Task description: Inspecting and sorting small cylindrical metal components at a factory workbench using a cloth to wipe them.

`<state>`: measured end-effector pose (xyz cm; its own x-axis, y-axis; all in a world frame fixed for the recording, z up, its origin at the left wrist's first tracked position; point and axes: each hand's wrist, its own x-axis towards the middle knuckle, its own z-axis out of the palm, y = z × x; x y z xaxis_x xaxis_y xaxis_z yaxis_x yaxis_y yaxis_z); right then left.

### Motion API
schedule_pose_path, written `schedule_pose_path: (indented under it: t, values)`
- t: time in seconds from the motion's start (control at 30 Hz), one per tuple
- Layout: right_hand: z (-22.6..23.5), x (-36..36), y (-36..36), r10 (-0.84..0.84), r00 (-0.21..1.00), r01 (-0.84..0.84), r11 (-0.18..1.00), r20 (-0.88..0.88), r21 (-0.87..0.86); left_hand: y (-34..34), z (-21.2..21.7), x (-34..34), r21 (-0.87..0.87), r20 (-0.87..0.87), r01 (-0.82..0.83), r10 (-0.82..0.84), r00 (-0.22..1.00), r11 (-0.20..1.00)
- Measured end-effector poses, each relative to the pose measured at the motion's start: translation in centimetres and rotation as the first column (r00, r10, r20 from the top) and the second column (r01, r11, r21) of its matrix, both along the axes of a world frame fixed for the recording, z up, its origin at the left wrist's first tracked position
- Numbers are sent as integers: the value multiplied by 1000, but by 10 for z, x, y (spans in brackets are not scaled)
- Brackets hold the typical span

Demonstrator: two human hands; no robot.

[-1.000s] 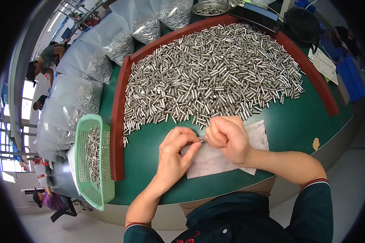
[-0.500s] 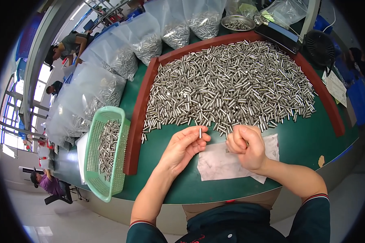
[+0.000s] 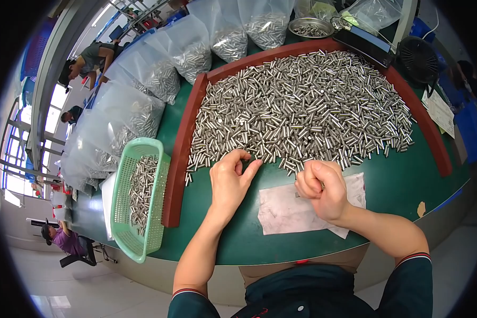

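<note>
The steel pins (image 3: 302, 106) ahead of your hands are short, plain cylinders, silvery grey, with bright streaks along their sides and flat ends. They lie jumbled in every direction in one broad heap, looser at the edge nearest you. Your left hand (image 3: 228, 183) is at that near edge, index finger bent and thumb stretched toward the pins, thumb and index apart; its other fingertips are hidden, so I cannot tell whether you grasp one. Your right hand (image 3: 325, 192) is clenched just in front of the heap, and what it may enclose cannot be seen. Beneath and beside your right hand a stained whitish cloth (image 3: 283, 214) lies on the green tabletop (image 3: 238, 246). A reddish-brown barrier (image 3: 183, 159) borders the heap beyond both hands and to either side. Left of your left hand, outside the barrier, a pale green perforated basket (image 3: 156, 222) holds more pins. Farther out, clear plastic bags (image 3: 191, 55) of pins stand in a row, and a metal bowl (image 3: 311, 37) sits beyond the heap.
</note>
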<state>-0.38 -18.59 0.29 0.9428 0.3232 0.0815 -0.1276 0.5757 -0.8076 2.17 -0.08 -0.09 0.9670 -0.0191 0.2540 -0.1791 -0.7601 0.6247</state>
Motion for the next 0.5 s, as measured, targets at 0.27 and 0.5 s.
schedule_pose_path:
  t: [0.27,0.5]
  values:
    - [2,-1,-2,29,1000,-29,999,-1,14,1,-10,0,31,0,15,-15,1000,999]
    - [-2,0,-2,-10,1000,10,1000,-15,20,-18,10,-27,-66,-85,322,-327,941,944]
